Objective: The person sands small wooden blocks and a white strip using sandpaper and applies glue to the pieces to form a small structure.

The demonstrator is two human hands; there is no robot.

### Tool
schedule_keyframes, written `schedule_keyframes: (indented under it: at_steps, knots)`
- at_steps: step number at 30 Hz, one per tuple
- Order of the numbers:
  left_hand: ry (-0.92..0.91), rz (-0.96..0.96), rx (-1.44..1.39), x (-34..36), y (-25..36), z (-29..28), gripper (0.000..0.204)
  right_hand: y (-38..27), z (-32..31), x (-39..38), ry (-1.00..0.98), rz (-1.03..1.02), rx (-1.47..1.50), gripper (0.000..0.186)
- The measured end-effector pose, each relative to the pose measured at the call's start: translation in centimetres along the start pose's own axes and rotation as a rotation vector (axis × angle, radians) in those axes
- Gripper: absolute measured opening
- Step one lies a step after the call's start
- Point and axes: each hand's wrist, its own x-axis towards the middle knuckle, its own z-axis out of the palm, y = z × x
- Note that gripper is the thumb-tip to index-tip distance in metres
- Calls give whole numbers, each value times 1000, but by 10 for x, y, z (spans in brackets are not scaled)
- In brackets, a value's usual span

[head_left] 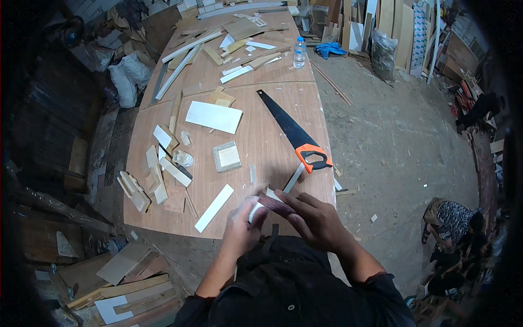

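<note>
Just past the table's near edge, my left hand (243,222) grips a small white piece of wood (254,212); the fingers look dusted with white. My right hand (318,220) is closed on a reddish-brown strip that looks like sandpaper (277,205) and presses it against the piece. The fingers hide much of both. Beyond the right hand lies a handsaw (289,122) with an orange and black handle. A white strip (214,208) rests on the table left of my left hand. Farther off is a small square wooden frame (226,157) with a pale middle.
The wooden table (256,109) also bears a white board (213,116), a clear container (183,158), several wood offcuts and a water bottle (299,53). Boards (133,297) are stacked at lower left. Another person (455,220) is low down at the right.
</note>
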Motion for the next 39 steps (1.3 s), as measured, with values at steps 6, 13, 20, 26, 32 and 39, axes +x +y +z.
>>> schedule_keyframes:
  at_steps: [6, 13, 20, 26, 32, 39]
  knots:
    - [-43, -160, -109, -1, 4, 3, 20, -2, 6, 9, 77, -81, -27, 50]
    - [-85, 136, -280, -12, -2, 17, 30, -2, 5, 4, 8, -28, -121, 55]
    - [-108, 63, -306, -6, 3, 8, 29, -3, 9, 9, 65, -54, -62, 51]
    - [-128, 156, -328, -16, 6, 13, 20, 0, 9, -3, 73, -94, -32, 52]
    - [-10, 462, -173, -15, -13, 23, 27, 0, 16, 16, 21, -85, -18, 55]
    - [-134, 2, -344, -7, -4, 1, 24, -2, 24, 20, 19, -43, -30, 57]
